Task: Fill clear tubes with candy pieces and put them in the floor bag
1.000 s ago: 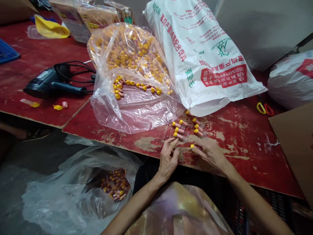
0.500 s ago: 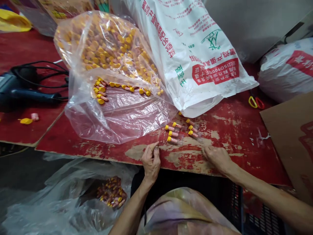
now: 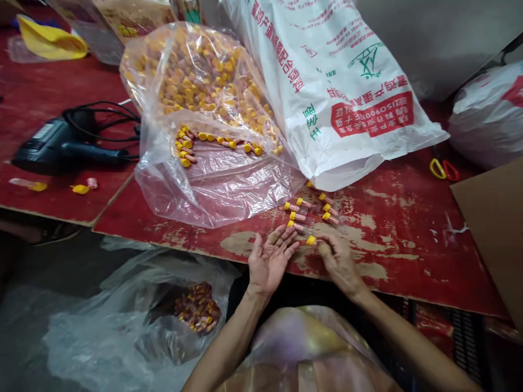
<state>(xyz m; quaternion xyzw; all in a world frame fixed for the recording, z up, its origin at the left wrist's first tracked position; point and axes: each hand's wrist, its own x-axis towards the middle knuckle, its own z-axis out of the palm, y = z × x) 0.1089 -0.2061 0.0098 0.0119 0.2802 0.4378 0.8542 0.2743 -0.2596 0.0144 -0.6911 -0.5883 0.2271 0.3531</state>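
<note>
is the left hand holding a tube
No, the left hand lies open, palm up and bare; the right hand pinches the yellow-capped tube.

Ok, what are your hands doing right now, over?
Left hand open, palm up, empty. Right hand pinching a yellow-capped tube. Loose tubes just beyond on the red table. Nothing between them.

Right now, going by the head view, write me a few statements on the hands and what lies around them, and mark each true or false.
1. The right hand pinches a yellow-capped tube. True.
2. The left hand grips the scissors. False: it is open, palm up, holding nothing; the scissors lie far off to the right.
3. Loose tubes lie on the red table just beyond the fingers. True.
4. The clear bag of tubes sits on the floor. False: it is on the table.
</note>
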